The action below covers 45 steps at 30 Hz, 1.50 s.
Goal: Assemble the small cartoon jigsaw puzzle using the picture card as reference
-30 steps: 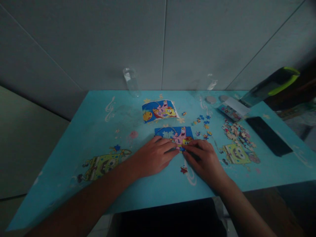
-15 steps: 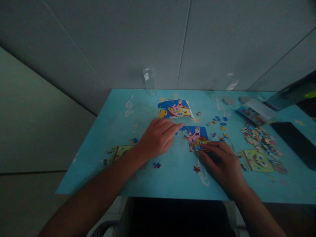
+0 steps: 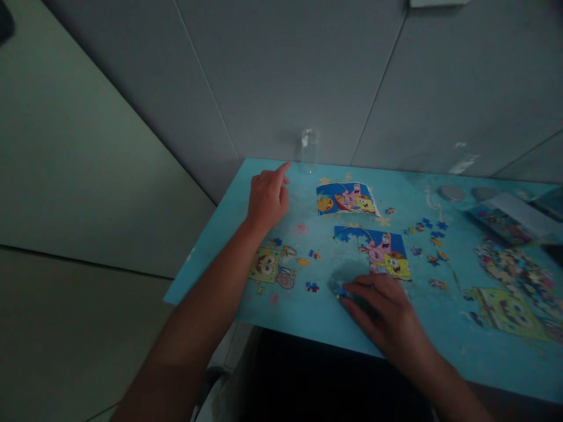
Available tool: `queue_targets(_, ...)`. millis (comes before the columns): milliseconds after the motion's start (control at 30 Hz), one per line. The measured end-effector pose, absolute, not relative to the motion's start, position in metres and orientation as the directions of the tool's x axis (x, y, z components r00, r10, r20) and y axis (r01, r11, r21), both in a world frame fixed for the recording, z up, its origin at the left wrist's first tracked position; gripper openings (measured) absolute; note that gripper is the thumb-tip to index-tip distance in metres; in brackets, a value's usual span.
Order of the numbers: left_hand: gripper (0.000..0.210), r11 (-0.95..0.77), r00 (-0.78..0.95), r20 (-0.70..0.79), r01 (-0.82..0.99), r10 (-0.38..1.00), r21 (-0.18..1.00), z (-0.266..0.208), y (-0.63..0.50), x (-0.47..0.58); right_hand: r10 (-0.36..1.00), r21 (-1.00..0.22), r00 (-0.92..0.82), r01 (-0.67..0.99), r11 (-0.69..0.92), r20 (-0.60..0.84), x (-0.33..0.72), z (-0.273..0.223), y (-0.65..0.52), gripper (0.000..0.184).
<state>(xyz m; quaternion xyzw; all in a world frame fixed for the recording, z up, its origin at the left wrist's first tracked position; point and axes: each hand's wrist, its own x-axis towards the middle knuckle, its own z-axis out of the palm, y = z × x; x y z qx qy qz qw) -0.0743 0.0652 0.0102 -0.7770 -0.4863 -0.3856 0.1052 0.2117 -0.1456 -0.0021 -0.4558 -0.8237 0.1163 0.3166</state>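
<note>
My right hand (image 3: 382, 310) pinches a small blue jigsaw piece (image 3: 340, 291) between thumb and fingers, just over the table in front of the puzzle. Beyond it lies the partly joined puzzle (image 3: 398, 266), with blue sky, a pink figure and a yellow one; its lower left has a gap. My left hand (image 3: 267, 198) hovers at the table's left side, index finger stretched out and the others loosely bent, with nothing seen in it. A picture card (image 3: 347, 198) showing the same scene lies behind the puzzle. Loose pieces (image 3: 312, 287) lie left of my right hand.
Several loose pieces (image 3: 426, 224) lie right of the puzzle, and a larger heap (image 3: 514, 269) farther right. A clear jar (image 3: 309, 151) stands at the wall, another (image 3: 464, 159) to its right. Round lids (image 3: 452, 193) and a packet (image 3: 501, 220) lie at the back right.
My left hand has left the puzzle and moved left and back. My right hand has drawn away from the puzzle's lower edge toward me, a piece in its fingers. The view has turned left.
</note>
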Motion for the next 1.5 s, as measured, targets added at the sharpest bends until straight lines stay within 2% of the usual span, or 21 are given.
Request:
queue_targets(167, 0.051, -0.476, 0.227, 0.683, 0.856, 0.694, 0.199, 0.015, 0.061, -0.072, 0.828, -0.442, -0.417, 0.704, 0.555, 0.376, 0.201, -0.010, -0.137, 0.019)
queue_targets(400, 0.038, -0.451, 0.254, 0.640, 0.877, 0.726, 0.163, 0.021, 0.056, -0.065, 0.838, -0.398, -0.402, 0.747, 0.533, 0.368, 0.204, -0.013, -0.138, 0.024)
queue_targets(733, 0.038, -0.447, 0.261, 0.624, 0.881, 0.737, 0.159, 0.017, 0.055, -0.059, 0.840, -0.413, -0.382, 0.743, 0.527, 0.386, 0.208, -0.017, -0.137, 0.023)
queue_targets(900, 0.034, -0.456, 0.273, 0.617, 0.876, 0.738, 0.157, 0.013, 0.056, -0.059, 0.834, -0.408, -0.388, 0.739, 0.536, 0.392, 0.207, -0.012, -0.139, 0.029)
queue_targets(1067, 0.032, -0.458, 0.284, 0.603, 0.876, 0.745, 0.154, 0.012, 0.056, -0.057, 0.817, -0.376, -0.443, 0.733, 0.567, 0.368, 0.203, -0.003, -0.144, 0.019)
queue_targets(1333, 0.031, -0.470, 0.311, 0.581, 0.871, 0.752, 0.141, 0.009, 0.056, -0.056, 0.840, -0.379, -0.461, 0.751, 0.541, 0.287, 0.197, 0.003, -0.147, 0.016)
queue_targets(1500, 0.030, -0.474, 0.319, 0.563, 0.867, 0.763, 0.152, 0.008, 0.055, -0.056, 0.835, -0.384, -0.468, 0.743, 0.549, 0.289, 0.197, 0.003, -0.146, 0.016)
